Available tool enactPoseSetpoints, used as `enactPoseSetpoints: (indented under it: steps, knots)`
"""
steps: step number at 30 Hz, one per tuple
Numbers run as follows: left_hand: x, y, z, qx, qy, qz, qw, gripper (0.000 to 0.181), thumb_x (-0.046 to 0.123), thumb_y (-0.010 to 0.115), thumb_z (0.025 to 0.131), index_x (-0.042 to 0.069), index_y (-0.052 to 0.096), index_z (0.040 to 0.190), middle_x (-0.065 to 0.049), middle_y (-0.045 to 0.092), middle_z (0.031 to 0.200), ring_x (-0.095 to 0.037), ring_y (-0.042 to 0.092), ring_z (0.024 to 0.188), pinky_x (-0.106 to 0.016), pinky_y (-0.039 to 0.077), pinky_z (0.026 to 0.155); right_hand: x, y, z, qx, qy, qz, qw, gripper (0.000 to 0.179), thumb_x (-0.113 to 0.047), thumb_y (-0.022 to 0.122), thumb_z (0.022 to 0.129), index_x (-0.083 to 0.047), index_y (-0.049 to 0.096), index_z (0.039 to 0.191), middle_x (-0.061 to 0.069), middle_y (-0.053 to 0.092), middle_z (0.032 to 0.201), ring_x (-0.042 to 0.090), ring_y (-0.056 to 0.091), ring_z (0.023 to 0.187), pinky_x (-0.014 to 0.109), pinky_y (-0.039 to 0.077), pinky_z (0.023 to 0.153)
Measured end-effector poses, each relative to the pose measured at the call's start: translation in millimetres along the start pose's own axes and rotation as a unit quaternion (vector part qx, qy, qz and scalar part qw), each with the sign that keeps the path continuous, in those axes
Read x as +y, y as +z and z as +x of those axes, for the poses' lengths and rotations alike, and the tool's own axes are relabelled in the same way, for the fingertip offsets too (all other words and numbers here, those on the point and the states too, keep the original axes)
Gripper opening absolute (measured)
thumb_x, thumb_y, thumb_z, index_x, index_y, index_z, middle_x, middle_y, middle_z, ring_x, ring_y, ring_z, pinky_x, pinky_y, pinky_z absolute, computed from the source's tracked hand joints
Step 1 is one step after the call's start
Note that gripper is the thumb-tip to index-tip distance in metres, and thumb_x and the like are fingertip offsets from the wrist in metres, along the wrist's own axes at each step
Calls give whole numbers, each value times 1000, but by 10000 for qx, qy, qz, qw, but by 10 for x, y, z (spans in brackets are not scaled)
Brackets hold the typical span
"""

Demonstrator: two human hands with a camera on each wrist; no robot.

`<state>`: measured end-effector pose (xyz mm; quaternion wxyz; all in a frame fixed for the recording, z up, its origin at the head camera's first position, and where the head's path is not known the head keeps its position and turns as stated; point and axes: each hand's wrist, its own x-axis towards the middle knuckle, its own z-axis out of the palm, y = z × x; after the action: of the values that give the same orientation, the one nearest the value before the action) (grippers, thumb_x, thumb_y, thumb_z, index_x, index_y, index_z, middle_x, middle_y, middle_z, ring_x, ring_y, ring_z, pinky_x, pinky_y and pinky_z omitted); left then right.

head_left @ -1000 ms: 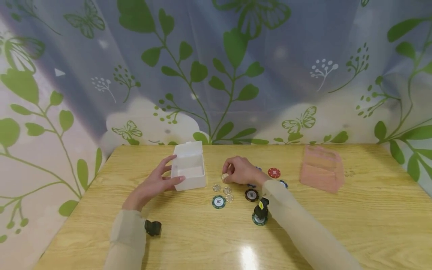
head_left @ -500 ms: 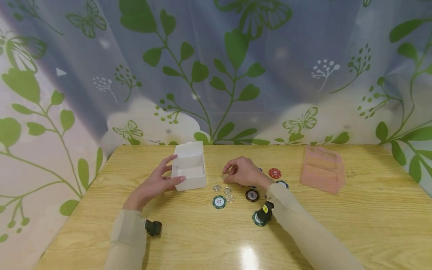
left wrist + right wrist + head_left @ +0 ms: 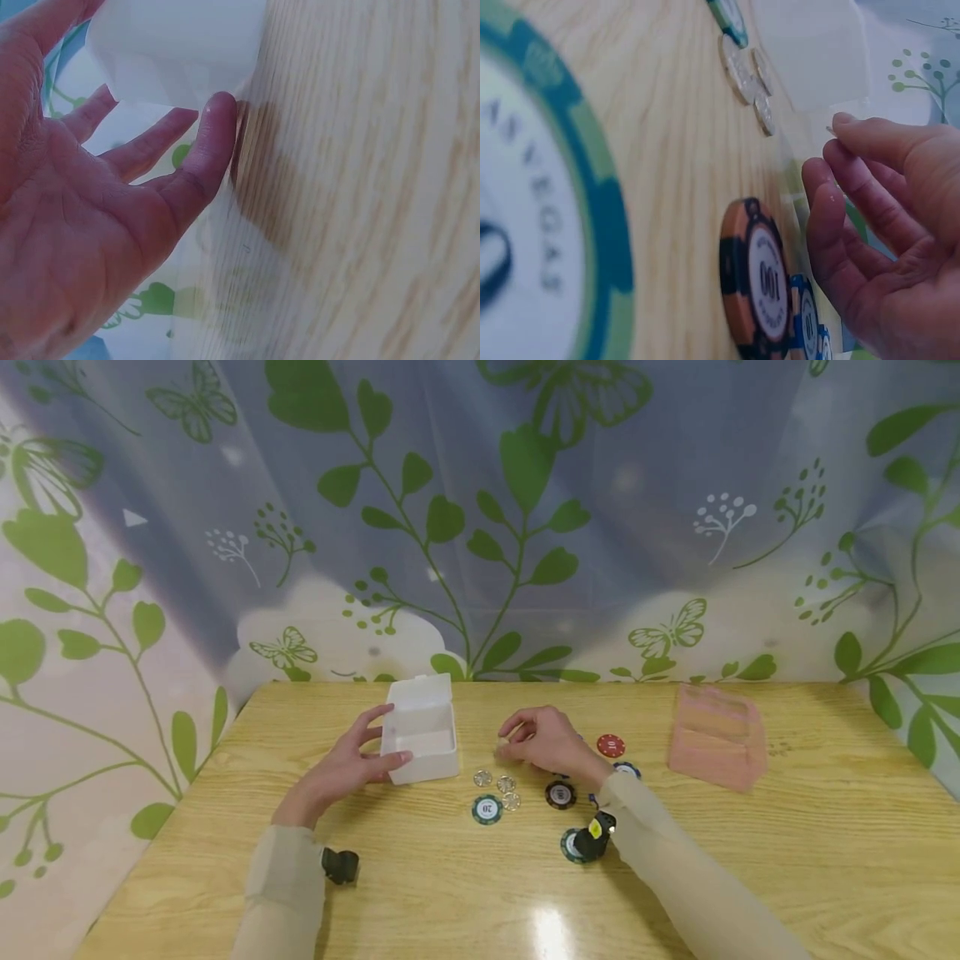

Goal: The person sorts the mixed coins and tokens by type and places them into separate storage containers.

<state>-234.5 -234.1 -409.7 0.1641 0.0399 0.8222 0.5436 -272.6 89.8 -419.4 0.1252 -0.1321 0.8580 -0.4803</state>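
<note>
White box (image 3: 437,767) sits left of centre in the head view, left hand (image 3: 341,772) gripping its side. Right hand (image 3: 546,743), mid-frame, pinches what's probably a coin (image 3: 829,130), barely visible; thing's tiny, so imo a slack pinch could drop it onto the table (image 3: 420,893).

The box (image 3: 435,768) is showing plain white; the coins (image 3: 506,784) are gleaming pale metallic. The 20 chip (image 3: 487,810) is wearing two-tone green round white, the 100 chip (image 3: 759,276) is alternating black with orange-brown, and the 10 chip (image 3: 611,745) is flashing red with white marks. The counter (image 3: 450,893) is displaying yellowish wood grain, and the curtain (image 3: 637,535) is bearing green leaves and butterflies on blue-grey.
</note>
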Motion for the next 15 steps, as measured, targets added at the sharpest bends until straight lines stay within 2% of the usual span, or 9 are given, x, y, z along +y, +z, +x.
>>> enactPoseSetpoints:
  steps: [9, 15]
  knots:
    - [-8, -7, -5, -70, 37, -62, 9999, 91, 32, 73, 96, 29, 13, 164, -21, 27, 163, -38, 60, 128, -40, 57, 91, -7, 13, -31, 47, 178, 608, 9980, 24, -25, 82, 88, -15, 73, 108, 4, 70, 90, 15, 66, 71, 29, 54, 59]
    - [-22, -9, 5, -46, 53, -48, 10000, 90, 31, 74, 96, 29, 14, 163, -21, 29, 162, -39, 60, 128, -40, 57, 89, -17, 37, -32, 160, 215, 898, 9956, 27, -26, 83, 87, -14, 73, 109, 5, 74, 88, 18, 70, 68, 28, 51, 57]
